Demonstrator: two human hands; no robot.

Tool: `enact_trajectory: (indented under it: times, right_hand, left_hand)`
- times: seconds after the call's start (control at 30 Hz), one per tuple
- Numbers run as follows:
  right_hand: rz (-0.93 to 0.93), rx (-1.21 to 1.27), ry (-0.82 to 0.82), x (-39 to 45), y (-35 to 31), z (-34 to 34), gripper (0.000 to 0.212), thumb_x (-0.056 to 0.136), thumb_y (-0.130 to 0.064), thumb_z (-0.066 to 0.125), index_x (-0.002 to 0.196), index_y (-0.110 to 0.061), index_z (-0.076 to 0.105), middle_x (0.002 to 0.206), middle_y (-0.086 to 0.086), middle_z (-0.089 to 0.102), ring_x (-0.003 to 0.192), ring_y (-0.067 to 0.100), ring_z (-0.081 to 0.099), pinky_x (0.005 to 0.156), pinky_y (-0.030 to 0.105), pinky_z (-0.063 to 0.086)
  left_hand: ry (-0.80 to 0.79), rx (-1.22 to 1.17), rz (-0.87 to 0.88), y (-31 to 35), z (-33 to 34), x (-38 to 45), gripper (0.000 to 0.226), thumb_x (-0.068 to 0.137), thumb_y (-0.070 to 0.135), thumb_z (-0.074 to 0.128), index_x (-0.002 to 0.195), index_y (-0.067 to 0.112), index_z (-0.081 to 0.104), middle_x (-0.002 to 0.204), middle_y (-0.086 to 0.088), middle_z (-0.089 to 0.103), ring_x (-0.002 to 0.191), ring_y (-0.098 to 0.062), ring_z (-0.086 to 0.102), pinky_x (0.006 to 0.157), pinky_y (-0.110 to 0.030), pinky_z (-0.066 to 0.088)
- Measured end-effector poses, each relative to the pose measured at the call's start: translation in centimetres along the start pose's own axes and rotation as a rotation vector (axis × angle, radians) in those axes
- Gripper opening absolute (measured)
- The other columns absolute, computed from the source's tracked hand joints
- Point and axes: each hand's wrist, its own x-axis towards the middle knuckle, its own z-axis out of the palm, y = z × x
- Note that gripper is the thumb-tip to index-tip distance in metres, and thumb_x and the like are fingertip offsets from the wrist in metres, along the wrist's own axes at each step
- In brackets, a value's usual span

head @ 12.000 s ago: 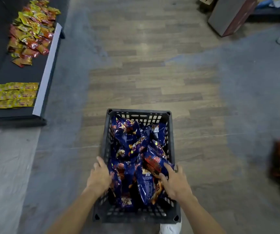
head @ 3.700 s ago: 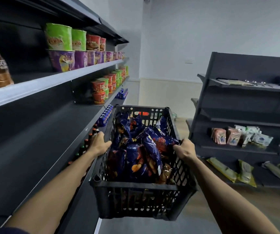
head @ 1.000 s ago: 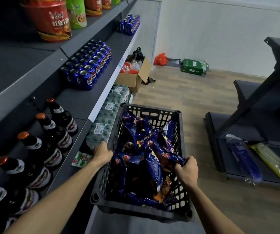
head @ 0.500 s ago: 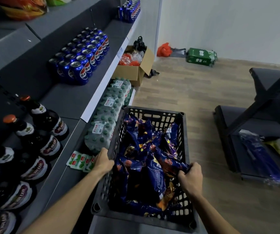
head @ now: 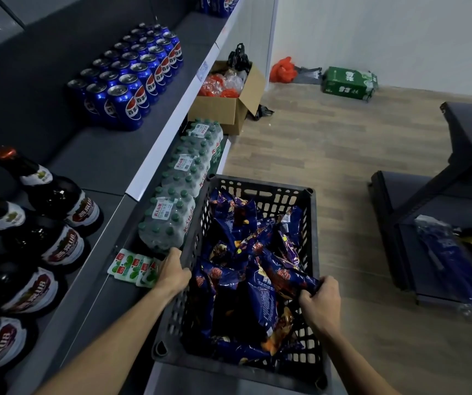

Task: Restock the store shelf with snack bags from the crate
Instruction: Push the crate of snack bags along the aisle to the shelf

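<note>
So compared to half a second back, the view has tipped a bit further down and the crate (head: 257, 195) sits lower against the shelving, with the packs of water now right alongside its left wall; both hands are gripping the same spots as before.

Biggest thing around is the dark shelf unit (head: 155, 155) running off to the left of the left hand (head: 173, 273). Across the wood floor (head: 329, 155), off to the right of the right hand (head: 319, 297), there's a second low dark rack (head: 417, 195) with a blue plastic-wrapped bundle (head: 451, 263) lying on it.

The black plastic crate hangs between the two hands, stuffed with blue snack bags (head: 246, 269). Left hand is curled over the crate's left rim. Right hand is curled over the right rim, and one bag's end is touching its fingers; can't tell if it's pinching the bag too.

Ahead of the left hand: shrink-wrapped water bottle packs (head: 183, 195) on the bottom shelf, and further ahead a block of blue cola cans (head: 132, 78) one level up. Left of the left forearm, dark beer bottles (head: 52, 223). Far ahead sits an open cardboard box (head: 229, 106), and well beyond the right hand a green carton (head: 349, 84) by the wall. Just left of the left hand, small green-and-white packets (head: 132, 266).
</note>
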Motion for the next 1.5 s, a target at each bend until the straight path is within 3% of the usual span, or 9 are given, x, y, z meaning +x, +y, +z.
enact_trajectory:
  times: [0.2,0.57,0.77,0.97,1.13,1.27,1.5]
  right_hand:
    - [-0.041,-0.009,-0.010,0.8,0.0,1.1,0.029,0.081,-0.010,0.065,0.085,-0.024,0.040,0.091,0.003,0.047,0.083,0.023,0.052,0.071,0.043,0.054]
    - [-0.024,-0.041,0.043,0.5,0.7,0.6,0.022,0.080,-0.005,0.066,0.088,-0.011,0.046,0.087,0.004,0.046,0.075,0.017,0.045,0.058,0.027,0.037]
    - [0.001,-0.134,-0.036,0.6,0.0,0.5,0.026,0.078,-0.006,0.066,0.091,-0.010,0.044,0.089,0.000,0.040,0.085,0.022,0.047,0.075,0.038,0.049]
    - [0.070,-0.172,-0.063,0.2,-0.8,0.8,0.033,0.079,-0.007,0.069,0.099,-0.008,0.044,0.101,0.006,0.044,0.091,0.017,0.044,0.078,0.028,0.044]
    - [0.087,-0.248,-0.010,0.1,-1.5,0.9,0.044,0.074,-0.017,0.072,0.103,-0.009,0.040,0.106,0.007,0.041,0.094,0.020,0.046,0.086,0.035,0.049]
    - [0.079,-0.380,0.025,-0.4,-2.3,1.0,0.048,0.076,-0.024,0.069,0.111,-0.008,0.040,0.111,0.008,0.044,0.097,0.021,0.043,0.090,0.038,0.044]
    - [-0.084,-0.508,-0.036,-1.0,-4.2,0.9,0.058,0.084,-0.029,0.059,0.132,-0.009,0.035,0.145,0.012,0.034,0.131,0.029,0.036,0.111,0.048,0.032]
  left_hand:
    - [-0.005,-0.059,-0.013,-1.3,0.4,0.8,0.026,0.085,-0.003,0.052,0.084,0.019,0.039,0.087,-0.006,0.053,0.086,-0.029,0.061,0.076,-0.042,0.055]
    - [-0.079,-0.084,-0.002,-1.0,0.9,0.4,0.020,0.092,0.001,0.052,0.099,0.015,0.040,0.087,-0.003,0.054,0.083,-0.023,0.060,0.062,-0.029,0.043]
    - [-0.100,-0.028,0.040,-1.1,0.4,0.2,0.022,0.093,0.005,0.057,0.107,0.011,0.041,0.096,-0.005,0.053,0.081,-0.016,0.052,0.063,-0.026,0.039]
    - [-0.081,0.089,0.050,-1.0,-0.2,0.2,0.028,0.085,0.005,0.064,0.106,0.008,0.046,0.103,-0.009,0.057,0.093,-0.023,0.055,0.078,-0.032,0.047]
    - [-0.058,0.158,0.082,-0.9,-0.2,0.1,0.033,0.081,0.008,0.067,0.107,0.009,0.046,0.111,-0.010,0.056,0.104,-0.027,0.054,0.090,-0.039,0.048]
    - [-0.070,0.169,0.072,-0.5,0.0,-0.4,0.041,0.081,0.010,0.070,0.114,0.009,0.045,0.119,-0.011,0.053,0.112,-0.029,0.051,0.094,-0.039,0.046]
    - [-0.092,0.186,0.089,0.6,-0.4,-1.0,0.058,0.079,0.010,0.071,0.128,0.007,0.039,0.130,-0.016,0.046,0.119,-0.032,0.047,0.099,-0.041,0.044]
